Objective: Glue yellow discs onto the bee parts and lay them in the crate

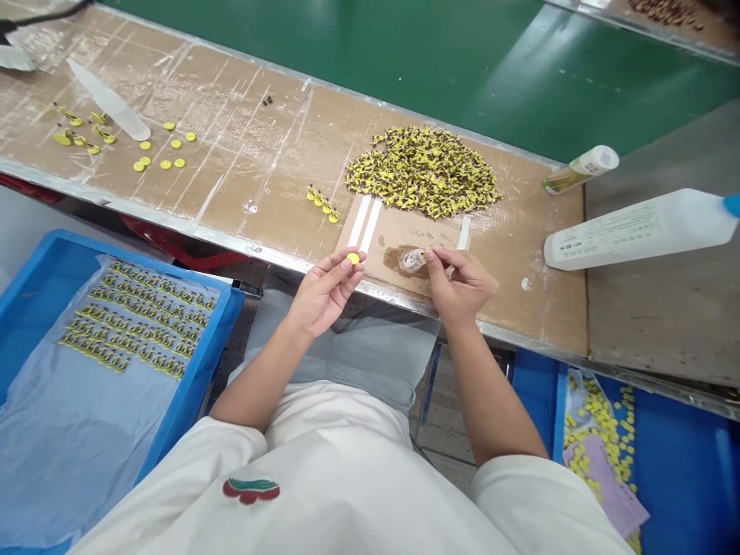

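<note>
A small round yellow disc is pinched between the thumb and fingers of my left hand, just over the table's front edge. My right hand is closed in a pinch on a tiny yellow-and-dark figure piece, mostly covered by the fingertips. Its fingertips hover by a whitish wet patch of glue on a piece of cardboard. Behind the cardboard lies a large heap of small yellow-and-dark figure pieces. To the left of it, several figures on yellow discs stand in a short row.
More yellow discs and a white spatula-like strip lie at the left. A large white bottle and a smaller bottle lean at the right. Blue trays hold rows of figures and loose discs.
</note>
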The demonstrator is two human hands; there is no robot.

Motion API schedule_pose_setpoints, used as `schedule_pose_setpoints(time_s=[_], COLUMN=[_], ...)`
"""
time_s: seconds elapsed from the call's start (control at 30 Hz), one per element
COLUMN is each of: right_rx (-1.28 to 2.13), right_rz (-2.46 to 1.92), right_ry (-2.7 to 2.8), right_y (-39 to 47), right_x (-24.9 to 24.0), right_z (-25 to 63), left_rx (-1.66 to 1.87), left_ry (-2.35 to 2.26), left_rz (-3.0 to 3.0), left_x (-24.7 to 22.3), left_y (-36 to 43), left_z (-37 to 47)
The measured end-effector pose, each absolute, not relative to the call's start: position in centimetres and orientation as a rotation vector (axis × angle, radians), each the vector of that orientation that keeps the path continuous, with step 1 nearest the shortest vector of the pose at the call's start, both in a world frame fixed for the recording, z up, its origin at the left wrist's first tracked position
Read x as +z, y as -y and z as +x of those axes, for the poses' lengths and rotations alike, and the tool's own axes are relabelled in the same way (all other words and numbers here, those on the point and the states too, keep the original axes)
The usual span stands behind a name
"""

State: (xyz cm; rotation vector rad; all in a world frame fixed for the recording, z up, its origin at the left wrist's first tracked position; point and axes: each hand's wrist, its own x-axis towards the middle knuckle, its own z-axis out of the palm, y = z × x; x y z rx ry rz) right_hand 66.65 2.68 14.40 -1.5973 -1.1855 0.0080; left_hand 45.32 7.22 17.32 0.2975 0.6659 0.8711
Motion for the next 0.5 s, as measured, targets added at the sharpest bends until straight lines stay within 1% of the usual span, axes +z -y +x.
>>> schedule_pose_setpoints(time_s=[0.17, 0.5], right_rx=[-0.041, -0.077], right_rz=[-1.553, -1.673], right_ry=[1.167, 1.352], right_y=[-2.6, -2.3], right_x=[14.4, 14.3], right_z=[67.0, 67.7], left_rx=[0.885, 0.878], left_ry=[-0.618, -0.66], left_rz=[0.319, 0.281], left_x=[17.3, 17.2], left_y=[-7.3, -7.3], left_z=[45.2, 45.3])
